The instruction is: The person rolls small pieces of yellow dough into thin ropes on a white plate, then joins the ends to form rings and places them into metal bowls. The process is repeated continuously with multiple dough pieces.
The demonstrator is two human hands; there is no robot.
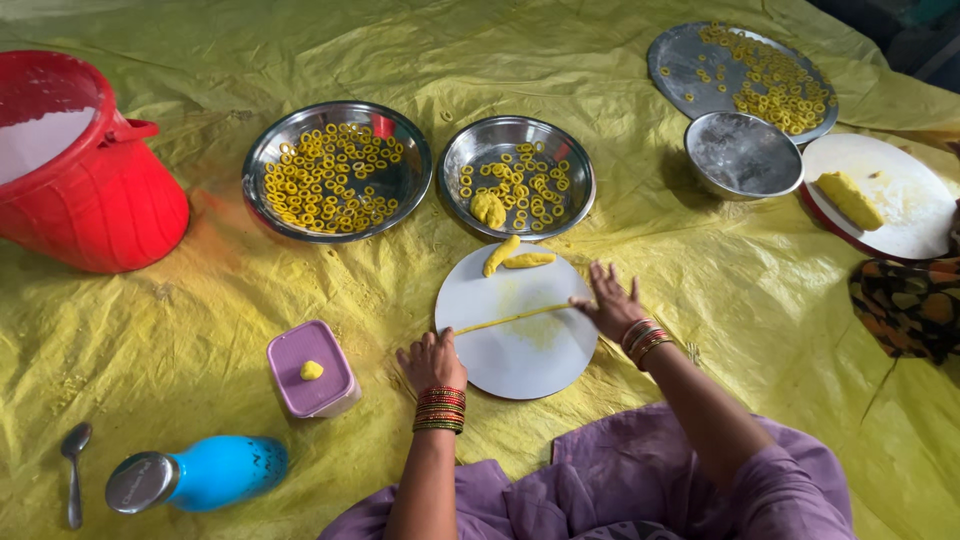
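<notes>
At frame centre, a thin dough rope lies left to right across the white plate; the left hand curls at its left end, and the right hand lies flat, fingers spread, on its right end.
</notes>
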